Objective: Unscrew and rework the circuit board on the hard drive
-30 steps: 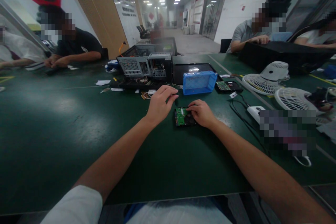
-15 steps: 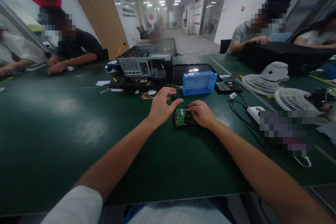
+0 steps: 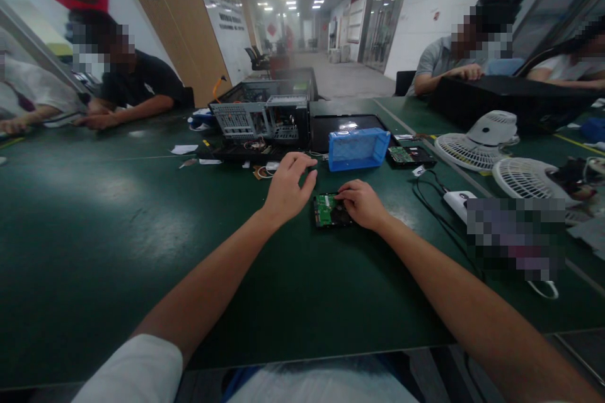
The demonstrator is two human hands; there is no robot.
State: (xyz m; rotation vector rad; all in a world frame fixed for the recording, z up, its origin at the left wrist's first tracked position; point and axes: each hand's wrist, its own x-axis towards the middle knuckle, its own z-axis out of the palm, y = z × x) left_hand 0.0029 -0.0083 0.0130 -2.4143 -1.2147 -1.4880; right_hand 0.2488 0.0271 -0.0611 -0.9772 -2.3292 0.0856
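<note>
A hard drive (image 3: 326,210) lies on the green table with its green circuit board facing up. Over its right part my right hand (image 3: 362,203) is closed, the fingers curled against the drive and hiding that end. Whether something small is between those fingertips is hidden. To the left of the drive, my left hand (image 3: 289,189) hovers apart from it. Its fingers are bent and spread from the thumb, and nothing shows between them. Behind both hands a blue plastic bin (image 3: 359,150) stands on its side.
An opened computer case (image 3: 259,116) stands at the back, paper scraps before it. Right of the bin lies a second hard drive (image 3: 411,156). Further right are white fan parts (image 3: 463,151) and a white power strip (image 3: 458,203) with a black cable. Other people sit at both sides.
My left hand has drawn slightly left, away from the hard drive, and its thumb has come nearer to the fingers. My right hand stays on the drive.
</note>
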